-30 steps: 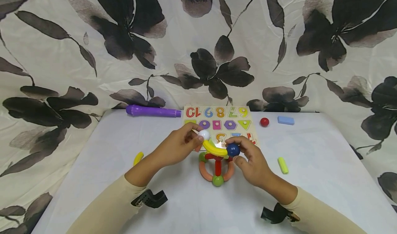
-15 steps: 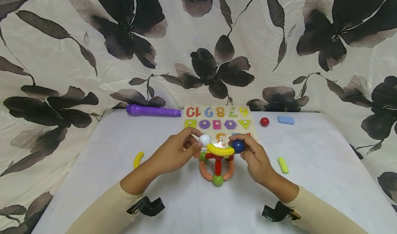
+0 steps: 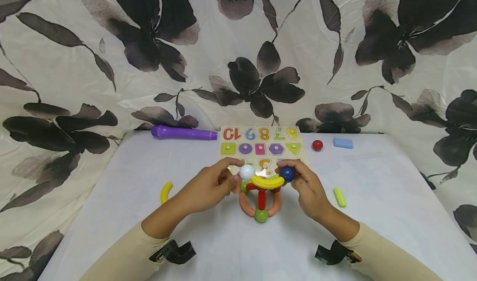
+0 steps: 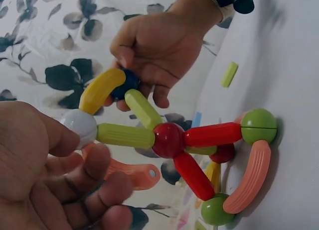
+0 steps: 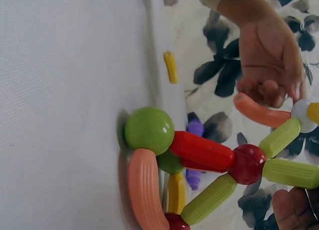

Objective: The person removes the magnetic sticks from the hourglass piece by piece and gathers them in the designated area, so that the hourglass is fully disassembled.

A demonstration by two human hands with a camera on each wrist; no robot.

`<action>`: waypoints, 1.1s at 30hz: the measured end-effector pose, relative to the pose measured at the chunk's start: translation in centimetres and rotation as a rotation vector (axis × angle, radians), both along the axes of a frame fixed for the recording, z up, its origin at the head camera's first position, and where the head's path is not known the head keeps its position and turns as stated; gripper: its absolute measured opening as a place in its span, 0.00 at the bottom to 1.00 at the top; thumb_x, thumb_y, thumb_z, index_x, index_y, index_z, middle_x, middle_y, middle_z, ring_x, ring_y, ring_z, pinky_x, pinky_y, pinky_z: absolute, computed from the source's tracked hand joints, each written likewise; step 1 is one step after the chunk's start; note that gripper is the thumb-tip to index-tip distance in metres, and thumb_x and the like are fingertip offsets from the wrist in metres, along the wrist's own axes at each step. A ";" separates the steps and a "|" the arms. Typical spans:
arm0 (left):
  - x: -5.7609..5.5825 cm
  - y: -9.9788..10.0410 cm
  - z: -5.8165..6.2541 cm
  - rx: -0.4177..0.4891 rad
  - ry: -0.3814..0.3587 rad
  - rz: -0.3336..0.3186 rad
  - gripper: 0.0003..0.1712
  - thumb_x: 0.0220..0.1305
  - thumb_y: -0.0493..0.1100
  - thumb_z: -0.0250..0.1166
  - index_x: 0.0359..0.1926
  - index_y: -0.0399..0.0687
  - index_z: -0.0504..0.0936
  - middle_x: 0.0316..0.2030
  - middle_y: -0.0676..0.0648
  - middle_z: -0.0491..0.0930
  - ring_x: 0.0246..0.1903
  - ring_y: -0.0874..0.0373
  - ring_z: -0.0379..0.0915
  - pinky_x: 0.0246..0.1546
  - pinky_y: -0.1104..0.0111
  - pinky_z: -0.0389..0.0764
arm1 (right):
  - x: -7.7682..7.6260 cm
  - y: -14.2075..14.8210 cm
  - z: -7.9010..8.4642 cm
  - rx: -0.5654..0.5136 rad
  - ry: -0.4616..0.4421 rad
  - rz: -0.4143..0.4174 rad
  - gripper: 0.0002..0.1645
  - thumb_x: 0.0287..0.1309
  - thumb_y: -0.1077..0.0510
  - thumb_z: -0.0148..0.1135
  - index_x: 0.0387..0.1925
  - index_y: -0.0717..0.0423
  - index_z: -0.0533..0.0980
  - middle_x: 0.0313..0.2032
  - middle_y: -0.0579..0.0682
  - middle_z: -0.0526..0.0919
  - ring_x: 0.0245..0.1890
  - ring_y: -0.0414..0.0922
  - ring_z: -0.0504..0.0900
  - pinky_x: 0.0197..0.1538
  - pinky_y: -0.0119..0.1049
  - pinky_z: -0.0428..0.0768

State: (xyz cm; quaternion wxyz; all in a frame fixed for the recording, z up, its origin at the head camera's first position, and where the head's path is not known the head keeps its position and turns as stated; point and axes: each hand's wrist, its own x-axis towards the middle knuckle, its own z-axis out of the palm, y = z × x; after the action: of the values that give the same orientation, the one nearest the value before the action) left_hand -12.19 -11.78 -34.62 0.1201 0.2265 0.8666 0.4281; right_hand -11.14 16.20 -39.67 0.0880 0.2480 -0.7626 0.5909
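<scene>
A magnetic ball-and-stick toy stands at the table's centre; its red middle ball [image 4: 169, 140] joins red and lime sticks. A curved yellow stick [image 3: 267, 183] bridges a white ball [image 3: 246, 172] and a blue ball [image 3: 287, 174] on top. Lime sticks run from the middle ball up to both. My left hand [image 3: 206, 188] holds the white ball at thumb and index finger, other fingers loosely bent. With thumb and fingers my right hand [image 3: 307, 188] pinches the blue ball. From the white ball a curved peach stick [image 5: 261, 112] juts out with a free end. Green balls [image 3: 261, 216] and peach curves form the base.
A number-and-shape puzzle board [image 3: 306, 148] lies behind the toy, beside a purple toy microphone [image 3: 184, 133]. A red ball [image 3: 317, 145], a blue block [image 3: 343, 143] and a lime stick [image 3: 339, 197] lie right. Another curved yellow stick [image 3: 165, 191] lies left.
The white ball has come down and the blue ball has shifted up and right, so the yellow stick between them sits level. My left hand has lowered slightly.
</scene>
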 end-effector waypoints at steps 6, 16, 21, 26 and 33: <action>-0.5 -0.1 -0.6 -0.031 -0.013 -0.056 0.23 0.79 0.40 0.55 0.71 0.54 0.71 0.30 0.54 0.81 0.33 0.57 0.76 0.34 0.63 0.80 | 0.0 -0.1 -0.1 -0.015 0.009 0.005 0.31 0.56 0.75 0.36 0.58 0.65 0.74 0.51 0.58 0.80 0.47 0.46 0.78 0.45 0.30 0.74; -1.2 0.1 -1.3 0.008 -0.026 -0.093 0.17 0.79 0.38 0.54 0.64 0.51 0.76 0.27 0.53 0.79 0.30 0.55 0.76 0.30 0.67 0.76 | 0.1 0.0 -0.3 -0.023 0.015 0.008 0.32 0.56 0.76 0.36 0.59 0.65 0.73 0.51 0.58 0.80 0.46 0.46 0.77 0.44 0.30 0.75; -1.4 0.1 -1.4 0.007 -0.023 -0.076 0.17 0.78 0.38 0.56 0.63 0.52 0.77 0.27 0.52 0.78 0.30 0.53 0.76 0.27 0.67 0.74 | 0.1 0.0 -0.2 -0.022 0.015 0.005 0.31 0.56 0.76 0.36 0.58 0.65 0.74 0.51 0.59 0.80 0.45 0.46 0.77 0.44 0.31 0.77; -1.5 0.0 -1.4 0.004 -0.026 -0.064 0.16 0.78 0.40 0.56 0.63 0.54 0.77 0.27 0.52 0.78 0.29 0.56 0.75 0.27 0.66 0.73 | 0.1 0.0 -0.2 -0.018 0.015 0.004 0.31 0.56 0.76 0.36 0.58 0.65 0.74 0.51 0.59 0.80 0.45 0.46 0.78 0.45 0.32 0.78; -1.5 0.0 -1.3 -0.004 -0.029 -0.057 0.15 0.79 0.43 0.57 0.62 0.55 0.77 0.27 0.52 0.79 0.30 0.56 0.75 0.28 0.65 0.74 | 0.2 0.0 -0.2 -0.020 0.016 0.011 0.31 0.56 0.76 0.36 0.59 0.65 0.73 0.51 0.59 0.80 0.44 0.46 0.78 0.45 0.33 0.80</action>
State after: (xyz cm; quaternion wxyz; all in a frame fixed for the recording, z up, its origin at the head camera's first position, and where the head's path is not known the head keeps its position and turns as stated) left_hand -13.70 -11.79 -35.96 0.1451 0.2447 0.8588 0.4261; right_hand -10.99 16.21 -39.90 0.0934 0.2560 -0.7547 0.5969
